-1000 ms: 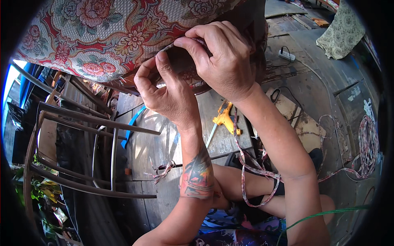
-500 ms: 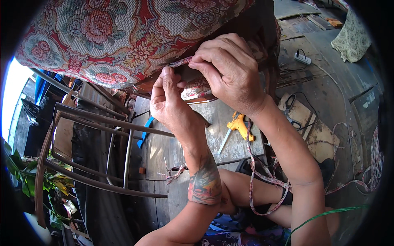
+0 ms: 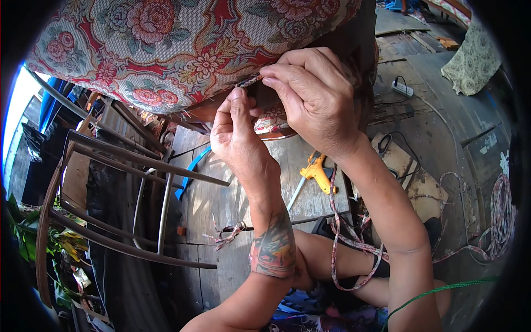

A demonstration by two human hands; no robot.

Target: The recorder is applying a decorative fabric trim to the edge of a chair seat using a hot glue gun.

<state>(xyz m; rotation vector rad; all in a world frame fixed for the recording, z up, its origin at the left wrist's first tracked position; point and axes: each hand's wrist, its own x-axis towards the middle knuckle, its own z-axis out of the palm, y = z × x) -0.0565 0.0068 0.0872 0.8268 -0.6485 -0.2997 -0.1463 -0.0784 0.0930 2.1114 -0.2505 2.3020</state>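
Note:
A floral upholstered piece (image 3: 144, 50) fills the top of the view, its fabric edge frayed along a wooden rim. My left hand (image 3: 238, 133) pinches a thin patterned cord (image 3: 249, 82) at that edge, thumb uppermost. To its right and slightly higher, my right hand (image 3: 312, 99) is closed on the same cord, fingertips pressed together against the upholstery's lower edge. Below the hands a yellow glue gun (image 3: 315, 171), with a pale stick in it, lies on worn boards. Loops of matching cord (image 3: 359, 243) hang over my crossed legs.
A metal-tube frame (image 3: 121, 199) stands at the left, beside plants. At the right lie black-handled scissors (image 3: 384, 145) on a board, a power strip (image 3: 402, 87), a coiled cord (image 3: 500, 216) and a pale patterned cloth (image 3: 470, 61). A blue strip (image 3: 193, 166) lies behind the frame.
Since a second ago my left hand has shifted right along the edge, my right hand slightly down and right. A short length of cord became visible between their fingertips. The view also shifted.

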